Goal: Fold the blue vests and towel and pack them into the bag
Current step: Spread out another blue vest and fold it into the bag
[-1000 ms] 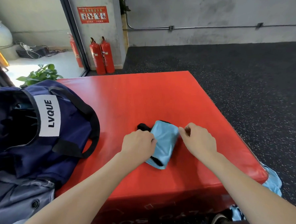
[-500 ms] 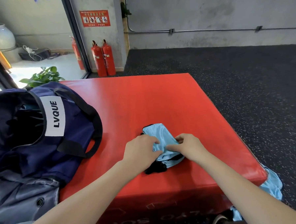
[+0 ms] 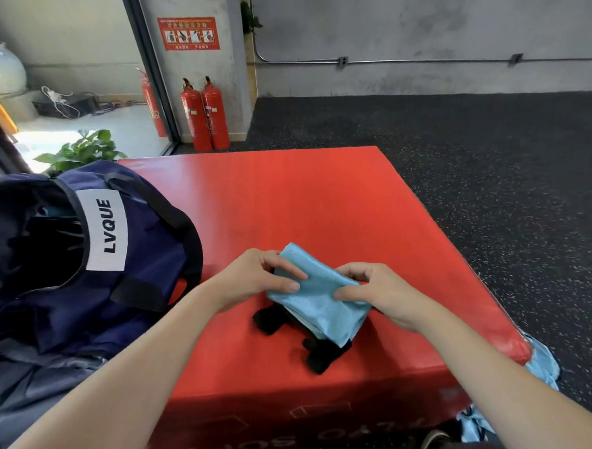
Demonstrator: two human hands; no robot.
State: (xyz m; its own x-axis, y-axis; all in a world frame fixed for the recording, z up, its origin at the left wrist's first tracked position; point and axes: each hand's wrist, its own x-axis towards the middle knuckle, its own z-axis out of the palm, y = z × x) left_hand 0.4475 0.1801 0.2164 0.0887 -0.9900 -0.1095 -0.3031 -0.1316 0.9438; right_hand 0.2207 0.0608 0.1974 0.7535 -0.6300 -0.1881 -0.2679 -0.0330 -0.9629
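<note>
A dark shoe toe (image 3: pixel 428 447) is seen at the bottom edge, with light blue cloth (image 3: pixel 542 366) heaped on the floor beside the near right corner of the red padded block (image 3: pixel 323 198). On the block's near part a folded blue vest (image 3: pixel 318 299) of shiny, finely woven fabric is held up slightly, black trim (image 3: pixel 322 358) hanging from it onto the smooth vinyl. The left hand (image 3: pixel 255 279) is closed on the vest's left edge, thumb on top and fingers curled under; the right hand (image 3: pixel 378 292) is pinched on its right edge, thumb pressed into the cloth. To the left, a navy bag (image 3: pixel 141 261) with a white LVQUE label (image 3: pixel 106 230) and black strap is stood open on the block's edge, a grey garment (image 3: pixel 21 392) bunched below it. Further off, speckled dark rubber flooring (image 3: pixel 497 149) is spread, a leafy plant (image 3: pixel 82 151) is seen behind the bag, and two red fire extinguishers (image 3: pixel 206 115) are stood against a concrete pillar
</note>
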